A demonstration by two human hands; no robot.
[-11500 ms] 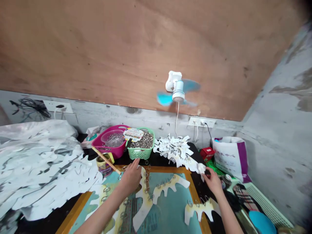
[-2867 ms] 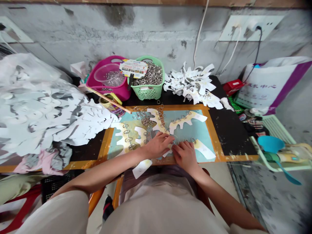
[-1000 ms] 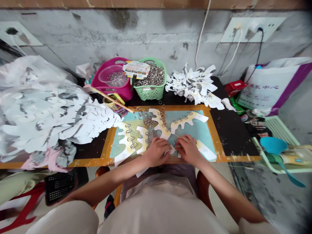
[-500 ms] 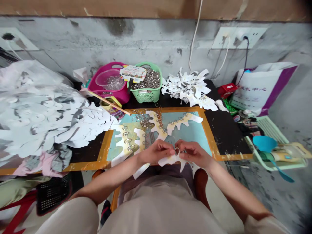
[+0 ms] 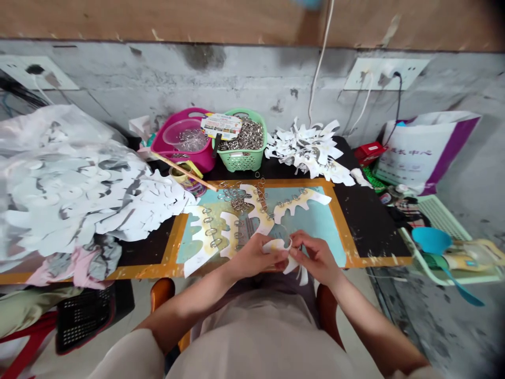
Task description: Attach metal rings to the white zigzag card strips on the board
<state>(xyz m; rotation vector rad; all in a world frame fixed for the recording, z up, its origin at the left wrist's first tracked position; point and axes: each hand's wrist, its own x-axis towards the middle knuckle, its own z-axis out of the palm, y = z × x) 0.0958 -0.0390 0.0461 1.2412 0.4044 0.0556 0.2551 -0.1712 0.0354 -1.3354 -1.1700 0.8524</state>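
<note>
Fingers drawn close together, a person's left hand (image 5: pixel 256 256) pinches one side of a white cut-out piece (image 5: pixel 275 245) while the right hand (image 5: pixel 317 258) grips the other, above the near edge of a dark surface (image 5: pixel 373 231). A metal ring (image 5: pixel 291 242) stands at the piece's upper edge between the two sets of fingers (whether the right fingertips hold the ring itself or only the piece beside it, one cannot tell). Part of the piece hangs below the right fingers.

Just beyond the fingers, a ringed strip (image 5: pixel 265 226) lies on a taped-down blue sheet (image 5: pixel 323 231); a second strip (image 5: pixel 320 197) rests farther off, and two more strips (image 5: pixel 195 263) fan out to the left of the fingers. A loose heap of rings (image 5: pixel 236 201) sits past the left fingers. Farther beyond stand a green basket (image 5: pixel 241 161) filled with rings and a pink basket (image 5: pixel 203 164) to its left, with a tin (image 5: pixel 194 186) and a wooden stick (image 5: pixel 187 172) nearer the fingers. A pile of white pieces (image 5: pixel 307 150) lies beyond the right fingers; a far larger white heap (image 5: pixel 90 195) spreads well to the left.
</note>
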